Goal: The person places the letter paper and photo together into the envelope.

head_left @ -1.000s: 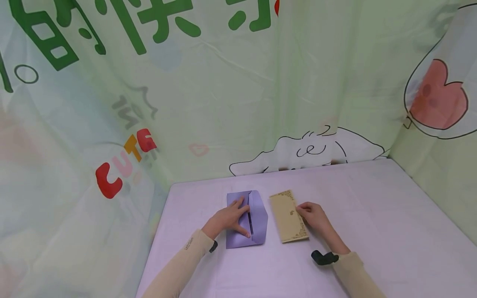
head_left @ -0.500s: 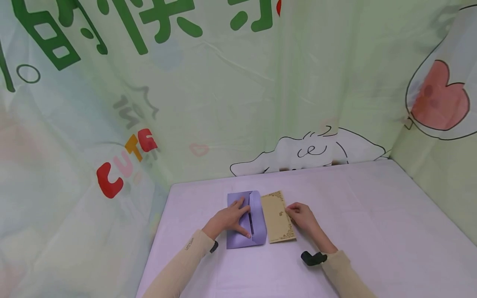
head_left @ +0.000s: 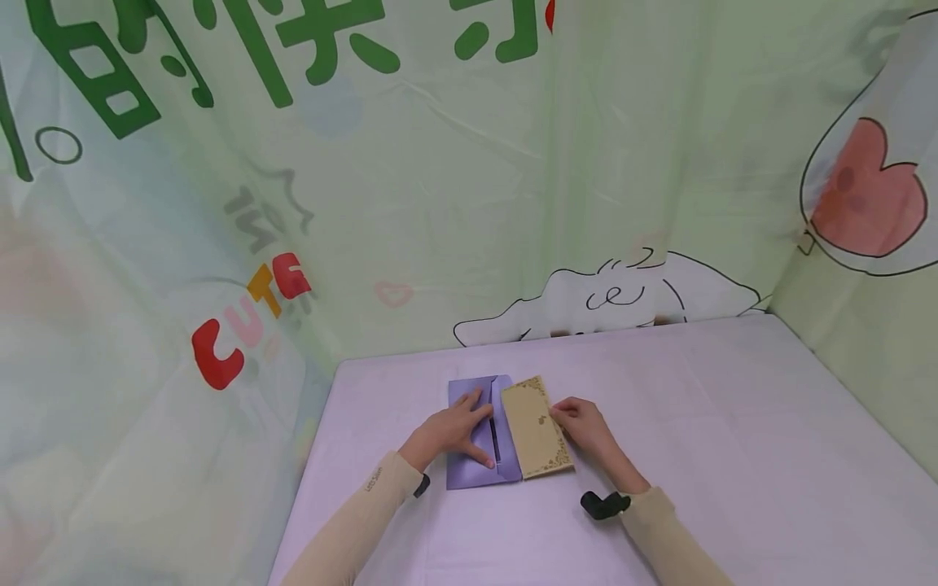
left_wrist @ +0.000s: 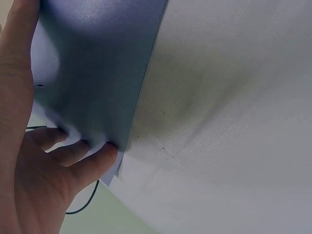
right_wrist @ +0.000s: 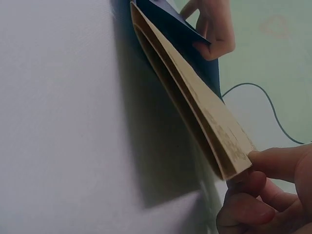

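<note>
A purple envelope (head_left: 465, 474) lies on the table with its flap on the right and a dark slot along the opening. My left hand (head_left: 453, 429) rests on it with fingers spread; in the left wrist view, fingertips (left_wrist: 109, 151) touch the envelope (left_wrist: 97, 63) near its edge. A tan folded card (head_left: 533, 427) with brown corner ornaments overlaps the envelope's flap. My right hand (head_left: 586, 423) pinches the card's right edge between thumb and forefinger. From the right wrist, the card (right_wrist: 217, 126) shows several layers and tilts, its held edge raised over the table.
A lilac cloth covers the table (head_left: 696, 423). Behind it hangs a pale green printed curtain (head_left: 469, 203), with more curtain on both sides. A black strap device (head_left: 604, 505) sits on the right wrist.
My right hand has moved the card leftward, from beside the envelope to over its flap. The left hand has stayed in place on the envelope.
</note>
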Available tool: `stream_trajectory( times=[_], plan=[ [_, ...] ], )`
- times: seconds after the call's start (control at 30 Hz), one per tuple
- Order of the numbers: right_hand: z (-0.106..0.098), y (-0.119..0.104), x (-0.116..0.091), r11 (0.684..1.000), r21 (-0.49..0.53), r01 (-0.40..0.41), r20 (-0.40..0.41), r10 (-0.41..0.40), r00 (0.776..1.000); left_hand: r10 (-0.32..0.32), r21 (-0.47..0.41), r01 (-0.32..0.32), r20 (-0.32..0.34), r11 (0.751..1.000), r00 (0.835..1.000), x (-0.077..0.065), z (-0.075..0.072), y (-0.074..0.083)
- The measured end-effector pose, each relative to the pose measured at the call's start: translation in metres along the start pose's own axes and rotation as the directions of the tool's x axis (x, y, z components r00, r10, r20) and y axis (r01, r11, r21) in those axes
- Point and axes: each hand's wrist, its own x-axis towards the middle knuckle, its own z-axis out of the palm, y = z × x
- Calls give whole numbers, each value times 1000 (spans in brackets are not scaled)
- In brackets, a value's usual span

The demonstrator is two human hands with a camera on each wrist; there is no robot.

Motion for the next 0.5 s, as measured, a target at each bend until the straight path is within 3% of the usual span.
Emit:
stream_trajectory(
  times=[0.5],
  plan=[
    [18, -10, 7, 1000, 17, -25, 4, 25, 1000, 10, 6, -10, -14, 1000, 1000, -1, 1, -1]
  ],
)
